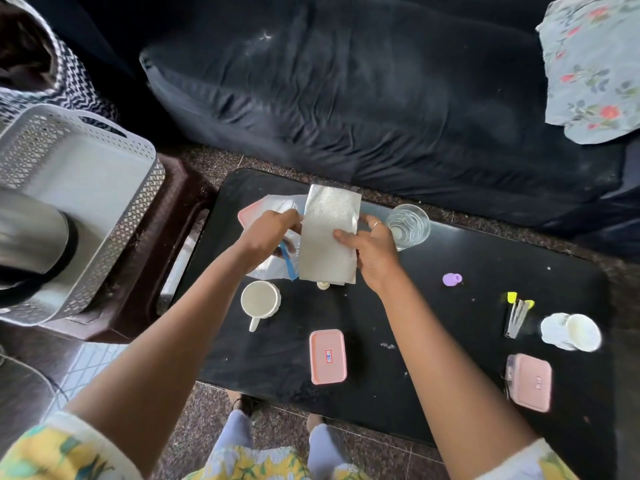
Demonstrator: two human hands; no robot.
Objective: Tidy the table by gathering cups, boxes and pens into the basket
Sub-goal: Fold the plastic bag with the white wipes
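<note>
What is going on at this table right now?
A person works over the black table. The right hand pinches a folded white paper towel, and the left hand grips a plastic packet beside it. A mug, a glass, two pink boxes and some pens lie on the table, not yet gathered. The white basket stands to the left, on a stool.

Dark sofa (346, 98) at back, floral cloth (588, 64) on it (right end); steel vessel (31, 237) far left.

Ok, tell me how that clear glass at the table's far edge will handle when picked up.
The clear glass looks rigid and thin, so probably fragile. Its smooth wall may be slippery. It stands upright and seems empty, so likely light.
</note>
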